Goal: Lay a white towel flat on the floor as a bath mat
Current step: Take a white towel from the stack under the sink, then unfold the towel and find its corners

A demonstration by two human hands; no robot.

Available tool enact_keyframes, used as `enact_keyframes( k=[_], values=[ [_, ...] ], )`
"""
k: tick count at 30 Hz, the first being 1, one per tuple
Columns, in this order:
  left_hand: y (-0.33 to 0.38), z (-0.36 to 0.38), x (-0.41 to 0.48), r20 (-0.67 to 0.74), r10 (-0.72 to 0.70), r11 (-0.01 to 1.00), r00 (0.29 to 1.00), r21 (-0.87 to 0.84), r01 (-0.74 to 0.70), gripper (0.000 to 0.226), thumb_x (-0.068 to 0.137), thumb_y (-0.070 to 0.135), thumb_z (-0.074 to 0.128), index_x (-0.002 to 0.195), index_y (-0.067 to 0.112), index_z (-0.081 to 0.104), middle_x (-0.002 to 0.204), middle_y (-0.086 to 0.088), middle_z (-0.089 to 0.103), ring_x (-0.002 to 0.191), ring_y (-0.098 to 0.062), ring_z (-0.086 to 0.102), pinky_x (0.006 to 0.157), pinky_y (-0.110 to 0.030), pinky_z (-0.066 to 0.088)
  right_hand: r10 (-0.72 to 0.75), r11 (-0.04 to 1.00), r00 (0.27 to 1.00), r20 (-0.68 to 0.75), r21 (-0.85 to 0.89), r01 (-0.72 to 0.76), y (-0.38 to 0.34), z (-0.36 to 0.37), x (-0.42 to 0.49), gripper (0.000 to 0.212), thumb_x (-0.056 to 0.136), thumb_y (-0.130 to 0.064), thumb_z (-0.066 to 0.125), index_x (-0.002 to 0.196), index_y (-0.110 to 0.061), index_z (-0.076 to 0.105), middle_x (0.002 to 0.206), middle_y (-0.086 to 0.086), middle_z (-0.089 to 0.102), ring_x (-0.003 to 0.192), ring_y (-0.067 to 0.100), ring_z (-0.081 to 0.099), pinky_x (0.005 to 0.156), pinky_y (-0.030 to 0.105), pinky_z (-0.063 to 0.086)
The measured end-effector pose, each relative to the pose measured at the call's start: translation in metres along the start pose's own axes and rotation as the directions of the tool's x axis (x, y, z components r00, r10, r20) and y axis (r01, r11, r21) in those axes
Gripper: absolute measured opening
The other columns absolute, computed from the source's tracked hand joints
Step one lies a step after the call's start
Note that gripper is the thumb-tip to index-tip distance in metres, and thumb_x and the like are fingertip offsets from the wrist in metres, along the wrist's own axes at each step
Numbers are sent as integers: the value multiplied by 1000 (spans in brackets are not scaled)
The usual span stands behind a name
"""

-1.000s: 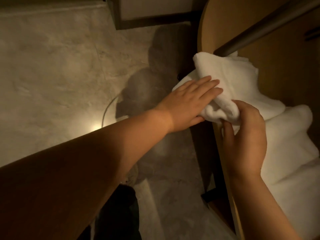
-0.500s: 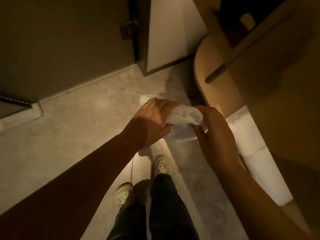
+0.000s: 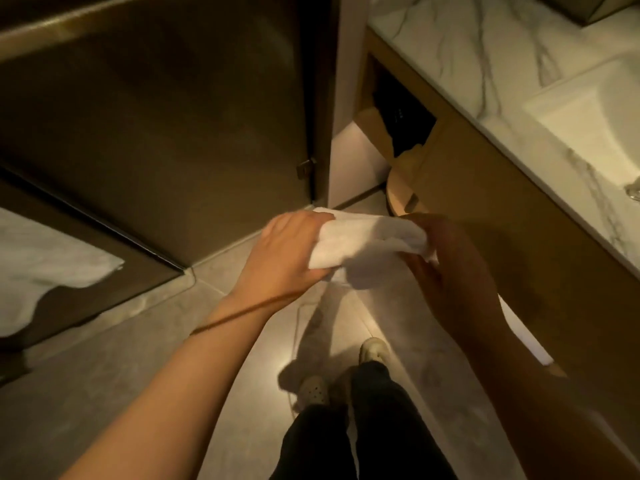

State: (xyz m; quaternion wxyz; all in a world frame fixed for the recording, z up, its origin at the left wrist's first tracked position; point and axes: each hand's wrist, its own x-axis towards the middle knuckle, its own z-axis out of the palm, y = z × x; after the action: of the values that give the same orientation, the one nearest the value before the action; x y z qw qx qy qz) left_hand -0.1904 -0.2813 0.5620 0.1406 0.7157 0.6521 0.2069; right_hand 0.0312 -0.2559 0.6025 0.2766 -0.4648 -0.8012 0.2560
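A folded white towel (image 3: 363, 242) hangs in the air above the grey tiled floor (image 3: 214, 344), held between both hands. My left hand (image 3: 284, 254) grips its left end, fingers curled under the cloth. My right hand (image 3: 446, 271), in shadow, grips the right end, where a corner of cloth sticks out past the fingers. The towel is still bunched and folded, and its underside is hidden.
A dark glass shower door (image 3: 166, 109) and its raised sill (image 3: 104, 313) stand to the left. A wooden vanity (image 3: 512, 216) with a marble counter (image 3: 485, 64) and basin runs along the right. My two feet in pale shoes (image 3: 372, 351) stand on the floor below.
The towel came off the shelf under the vanity and is now lifted higher, clear of it. The view rose from the floor and shelf towards the shower door and counter.
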Motion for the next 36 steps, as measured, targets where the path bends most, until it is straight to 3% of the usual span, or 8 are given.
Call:
enact_keyframes(
  k=[2, 5, 10, 17, 25, 29, 32, 36],
  values=[
    [18, -22, -14, -6, 52, 998, 999, -25, -52, 50, 76, 43, 65, 121, 28, 48, 111, 4, 55, 103, -14, 46, 84, -24, 27, 81, 996, 997, 5, 37, -81, -12, -20, -12, 33, 89, -17, 60, 120, -12, 53, 115, 4, 58, 102, 12, 53, 86, 28, 45],
    [50, -55, -39, -55, 62, 997, 997, -39, -64, 46, 78, 38, 65, 121, 30, 48, 111, 2, 55, 100, -17, 47, 79, -30, 34, 20, 1000, 1000, -11, -18, -20, -36, -47, -33, 40, 87, -15, 62, 124, -3, 52, 119, 15, 58, 107, 26, 56, 90, 39, 46],
    [103, -91, -91, -114, 26, 999, 993, -20, -28, 49, 79, 32, 69, 124, 31, 47, 117, 5, 56, 104, -17, 49, 83, -38, 45, -77, 991, 996, -43, 107, 81, -67, -88, -79, 33, 90, -20, 56, 122, -20, 51, 113, -4, 55, 104, 7, 51, 85, 15, 41],
    [175, -82, -183, -223, -3, 1000, 975, 27, 9, 48, 81, 30, 69, 124, 30, 48, 117, 8, 56, 105, -12, 48, 84, -32, 45, -61, 989, 998, 3, 135, 60, -72, -125, -181, 34, 90, -35, 54, 122, -39, 46, 115, -21, 50, 106, -8, 45, 82, 9, 37],
    [258, -83, -267, -270, -6, 998, 963, 61, 23, 46, 81, 38, 67, 122, 34, 47, 115, 7, 59, 101, -14, 52, 80, -39, 51, -50, 983, 997, 53, 178, 40, -92, -180, -275, 42, 87, -40, 56, 127, -29, 49, 125, -10, 55, 111, 7, 51, 94, 33, 48],
    [283, -92, -297, -311, -12, 995, 950, 91, 42, 47, 80, 37, 69, 122, 31, 49, 117, 6, 59, 104, -14, 52, 83, -37, 51, -95, 974, 995, 7, 206, 92, -108, -195, -308, 40, 87, -40, 56, 125, -32, 48, 122, -12, 54, 109, 5, 51, 92, 32, 50],
    [300, -100, -321, -329, 0, 995, 944, 99, 34, 46, 80, 34, 70, 122, 30, 51, 116, 5, 60, 103, -16, 53, 82, -37, 51, -160, 974, 987, -5, 164, 159, -118, -202, -332, 48, 85, -43, 56, 131, -35, 44, 127, -15, 51, 109, 5, 50, 90, 24, 47],
    [315, -112, -351, -352, -26, 992, 936, 104, 66, 46, 80, 38, 69, 122, 30, 52, 118, 4, 61, 103, -16, 54, 82, -28, 46, -243, 963, 970, -28, 111, 244, -135, -209, -360, 43, 84, -46, 51, 126, -35, 49, 126, -9, 53, 108, 7, 50, 90, 24, 45]
  ],
)
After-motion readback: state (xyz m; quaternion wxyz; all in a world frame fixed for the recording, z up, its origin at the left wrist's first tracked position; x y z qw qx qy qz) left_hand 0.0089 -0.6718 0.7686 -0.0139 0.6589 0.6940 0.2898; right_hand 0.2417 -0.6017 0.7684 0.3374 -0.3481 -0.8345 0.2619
